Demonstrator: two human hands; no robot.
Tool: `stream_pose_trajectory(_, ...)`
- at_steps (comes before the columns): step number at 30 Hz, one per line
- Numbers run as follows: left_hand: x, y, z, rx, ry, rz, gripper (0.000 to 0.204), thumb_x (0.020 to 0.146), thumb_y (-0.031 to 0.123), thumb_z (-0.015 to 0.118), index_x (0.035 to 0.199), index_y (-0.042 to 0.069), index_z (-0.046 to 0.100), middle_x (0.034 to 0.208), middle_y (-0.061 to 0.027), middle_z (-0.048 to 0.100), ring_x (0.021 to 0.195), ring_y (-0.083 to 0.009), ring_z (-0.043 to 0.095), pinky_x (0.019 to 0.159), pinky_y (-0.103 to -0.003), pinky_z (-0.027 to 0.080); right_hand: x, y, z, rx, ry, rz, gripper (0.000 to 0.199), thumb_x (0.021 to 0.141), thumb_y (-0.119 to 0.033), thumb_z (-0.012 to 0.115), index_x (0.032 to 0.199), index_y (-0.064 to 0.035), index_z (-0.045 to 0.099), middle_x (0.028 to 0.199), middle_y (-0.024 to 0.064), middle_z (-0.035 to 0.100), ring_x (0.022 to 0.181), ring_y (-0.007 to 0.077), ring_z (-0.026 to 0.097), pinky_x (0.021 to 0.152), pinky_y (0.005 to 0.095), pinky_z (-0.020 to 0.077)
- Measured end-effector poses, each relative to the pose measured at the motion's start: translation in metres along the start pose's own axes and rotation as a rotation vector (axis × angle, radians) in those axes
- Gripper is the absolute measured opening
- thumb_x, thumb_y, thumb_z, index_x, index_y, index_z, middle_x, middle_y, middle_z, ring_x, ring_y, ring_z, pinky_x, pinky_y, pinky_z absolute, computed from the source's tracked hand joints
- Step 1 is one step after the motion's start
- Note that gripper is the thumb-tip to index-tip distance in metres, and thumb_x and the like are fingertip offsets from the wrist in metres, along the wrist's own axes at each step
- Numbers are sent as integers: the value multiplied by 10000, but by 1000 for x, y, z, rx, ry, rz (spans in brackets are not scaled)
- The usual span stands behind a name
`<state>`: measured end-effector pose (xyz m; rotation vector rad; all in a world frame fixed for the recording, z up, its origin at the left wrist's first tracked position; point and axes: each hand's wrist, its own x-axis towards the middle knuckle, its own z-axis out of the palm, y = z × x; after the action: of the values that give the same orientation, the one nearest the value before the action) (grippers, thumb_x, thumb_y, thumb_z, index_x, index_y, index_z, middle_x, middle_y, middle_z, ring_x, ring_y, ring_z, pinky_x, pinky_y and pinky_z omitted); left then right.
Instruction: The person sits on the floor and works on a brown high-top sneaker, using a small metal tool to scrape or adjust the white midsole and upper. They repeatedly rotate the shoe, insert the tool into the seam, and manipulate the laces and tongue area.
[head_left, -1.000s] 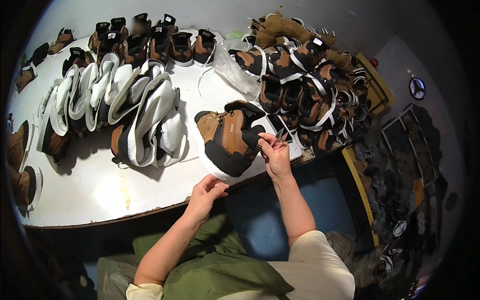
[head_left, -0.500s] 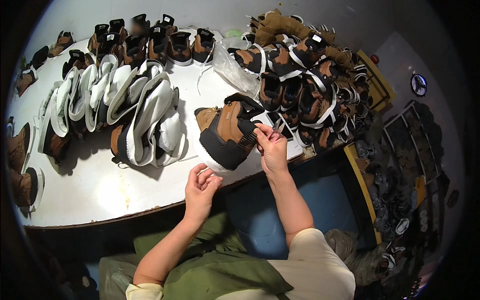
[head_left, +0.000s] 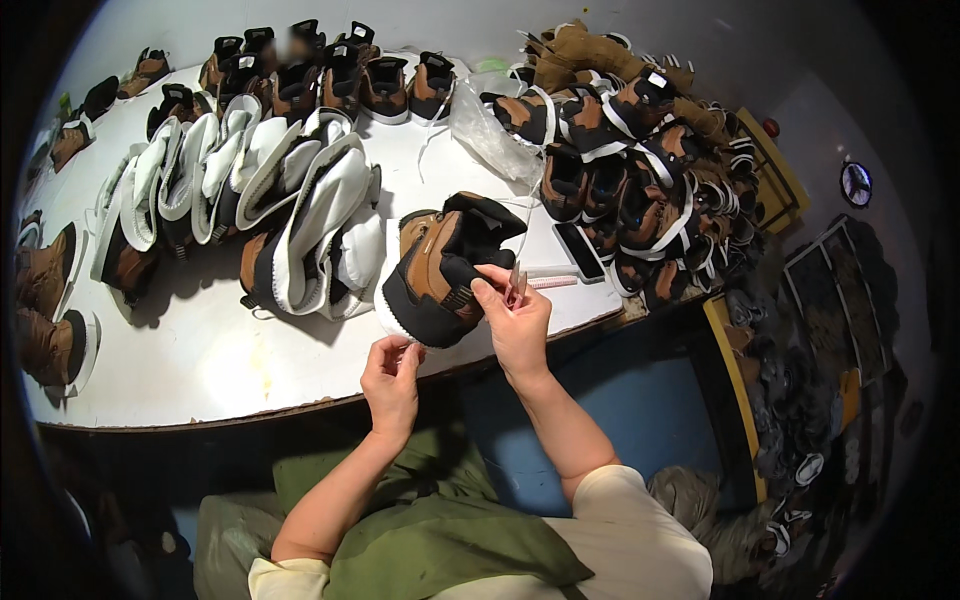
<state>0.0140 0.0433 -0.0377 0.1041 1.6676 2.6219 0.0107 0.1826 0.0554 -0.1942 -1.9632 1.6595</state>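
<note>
A brown and black shoe upper point(head_left: 432, 262) with a white stitched bottom edge is held tilted over the near edge of the white table. The thumb and fingers of my right hand point(head_left: 518, 325) are closed on the black heel collar. The same hand also has a small metal tool point(head_left: 517, 287), which looks like thread snips, standing up between its fingers. My left hand point(head_left: 390, 385) is closed in a pinch at the white edge under the heel. Whether a loose thread is between those fingertips is too small to see.
Several uppers with white linings point(head_left: 315, 235) stand in a row at left. Finished-looking brown shoes point(head_left: 385, 88) line the back. A heap of shoes point(head_left: 640, 200) fills the right side, beside a clear plastic bag point(head_left: 490, 135), a phone point(head_left: 578, 252) and a pale strip point(head_left: 552, 277).
My left hand, its fingers apart before, has moved up and pinched the white edge. My right hand has shifted slightly left, and the shoe has turned so its opening shows more.
</note>
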Motion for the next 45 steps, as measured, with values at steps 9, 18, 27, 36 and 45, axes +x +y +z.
stream_pose_trajectory(9,0,-4,-11,-57,-84,57,46,945,26,551,954,-19,542,964,-96,656,884,-128,613,830,-264,491,-10,-8,0,66,-68,-202,342,917,-114,646,1219,26,567,1059,8,523,765,22,425,684,161,370)
stream_pose_trajectory(18,9,0,-17,-226,-169,24,31,956,17,521,949,-11,533,1055,-163,648,929,-141,598,878,-275,470,-36,-14,-28,-256,-221,-337,500,878,-205,702,1285,-3,494,1131,66,450,674,56,391,593,171,373)
stream_pose_trajectory(27,7,6,-19,-179,-223,3,56,947,48,556,943,-8,555,1073,-160,645,915,-136,581,873,-273,457,34,-49,-7,-476,-277,-553,646,789,-219,780,1314,9,481,1285,177,537,770,166,608,605,251,489)
stream_pose_trajectory(36,6,16,-21,-192,-261,-48,54,938,47,562,940,-8,566,1075,-149,648,975,-151,592,877,-280,459,68,-44,11,-620,-427,-254,306,830,-257,720,1031,-33,663,771,140,672,721,237,662,653,324,504)
stream_pose_trajectory(45,-12,30,-36,215,-814,-169,204,922,96,586,793,-56,628,971,-104,685,851,-124,612,761,-257,491,108,-33,-15,-274,-367,-96,193,862,-146,687,934,31,670,735,6,638,681,44,532,623,223,451)
